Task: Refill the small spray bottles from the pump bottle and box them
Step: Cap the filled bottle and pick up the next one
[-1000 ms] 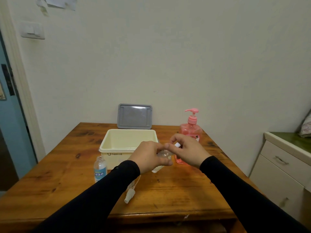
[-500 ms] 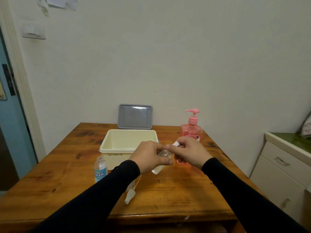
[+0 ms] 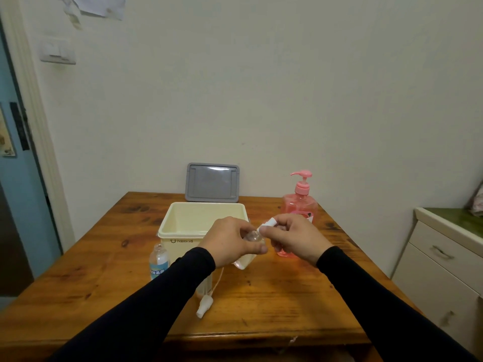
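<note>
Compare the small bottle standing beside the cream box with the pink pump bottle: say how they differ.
The small bottle is clear with a blue label; the pump bottle is pink throughout. The small bottle is much shorter and slimmer than the pump bottle. The small bottle's neck is open, with no top on it, while the pump bottle carries its pump head. The small bottle stands left of the cream box, the pump bottle to its right. Both stand upright on the wooden table.

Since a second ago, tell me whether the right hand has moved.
Yes, slightly. The right hand, pinching the white spray cap, lifted it up off the small bottle, judged against the pink pump bottle behind.
</note>
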